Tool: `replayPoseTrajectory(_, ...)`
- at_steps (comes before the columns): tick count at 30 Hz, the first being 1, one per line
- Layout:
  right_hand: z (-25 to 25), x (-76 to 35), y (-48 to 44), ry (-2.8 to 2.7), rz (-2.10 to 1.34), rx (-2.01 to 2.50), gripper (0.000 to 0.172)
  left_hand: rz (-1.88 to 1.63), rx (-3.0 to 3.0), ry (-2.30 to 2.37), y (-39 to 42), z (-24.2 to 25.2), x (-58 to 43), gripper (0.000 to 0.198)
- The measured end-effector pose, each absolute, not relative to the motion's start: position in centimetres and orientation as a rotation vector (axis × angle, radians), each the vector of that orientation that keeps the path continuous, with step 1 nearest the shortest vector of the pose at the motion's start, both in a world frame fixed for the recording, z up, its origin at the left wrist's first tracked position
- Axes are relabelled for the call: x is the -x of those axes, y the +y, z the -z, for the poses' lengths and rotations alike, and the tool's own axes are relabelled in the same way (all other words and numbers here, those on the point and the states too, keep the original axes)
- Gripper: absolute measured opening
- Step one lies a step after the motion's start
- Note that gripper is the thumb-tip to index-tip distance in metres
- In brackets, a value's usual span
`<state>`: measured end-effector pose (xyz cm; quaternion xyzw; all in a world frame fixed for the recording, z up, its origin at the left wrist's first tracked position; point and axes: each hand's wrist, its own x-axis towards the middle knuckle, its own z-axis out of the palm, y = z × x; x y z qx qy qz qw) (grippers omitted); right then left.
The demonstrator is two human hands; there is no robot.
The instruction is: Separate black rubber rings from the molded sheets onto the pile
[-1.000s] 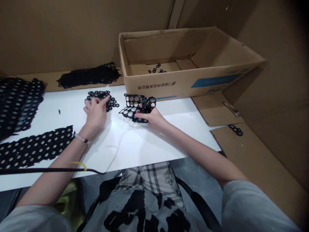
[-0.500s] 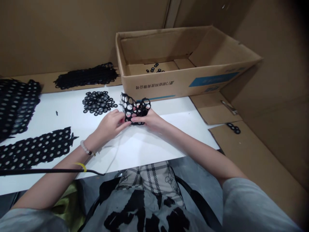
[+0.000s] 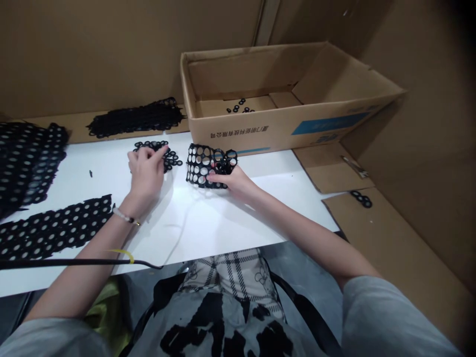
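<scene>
My right hand (image 3: 238,181) is closed round one end of a bent black perforated rubber sheet (image 3: 198,167). The sheet stands curled just above the white table, rows of round holes showing through it. My left hand (image 3: 146,166) is over a pile of small black rings (image 3: 171,159). Its thumb is spread away from the bent fingers, and the fingertips are partly hidden. Most of the pile lies behind this hand.
A large cardboard box (image 3: 238,131) with several rings inside stands at the back. Perforated black sheets lie at left: a stack (image 3: 29,163), a single strip (image 3: 59,228) and a bundle (image 3: 137,119). A black cable (image 3: 74,264) crosses in front; joined rings (image 3: 360,198) lie at right.
My left hand has let go of the perforated sheet and moved left onto the pile of rings. My right hand still holds the sheet in nearly the same place.
</scene>
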<state>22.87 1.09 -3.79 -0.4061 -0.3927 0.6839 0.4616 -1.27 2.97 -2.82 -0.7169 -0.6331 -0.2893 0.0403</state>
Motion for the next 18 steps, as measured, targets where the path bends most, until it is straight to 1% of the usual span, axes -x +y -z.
replayPoseTrajectory(2,4.1,-22.6,1.1,-0.967,-1.676,0.982,0.044,0.841,2.266,-1.851,1.9,2.9,0.0,0.033)
replayPoseTrajectory(6,5.1,-22.1,1.1,-0.991,-1.652,0.954,0.046,0.801,2.616,-1.549,-0.7,2.3,-2.6,0.023)
replayPoseTrajectory(8,5.2,-22.0,1.0,-1.001,-1.647,0.950,0.045,0.735,2.779,-1.450,-1.5,2.0,-3.3,0.024)
replayPoseTrajectory(12,4.5,-22.0,0.7,-0.982,-1.760,0.896,0.044,0.686,2.853,-1.546,-1.4,2.0,-3.2,0.029)
replayPoseTrajectory(16,4.0,-22.2,0.8,-0.964,-1.817,0.900,0.053,0.683,2.953,-1.560,-0.7,1.9,-2.9,0.023)
replayPoseTrajectory(18,3.9,-22.2,0.9,-0.943,-1.780,0.931,0.055,0.709,2.968,-1.561,-0.6,1.6,-2.7,0.025)
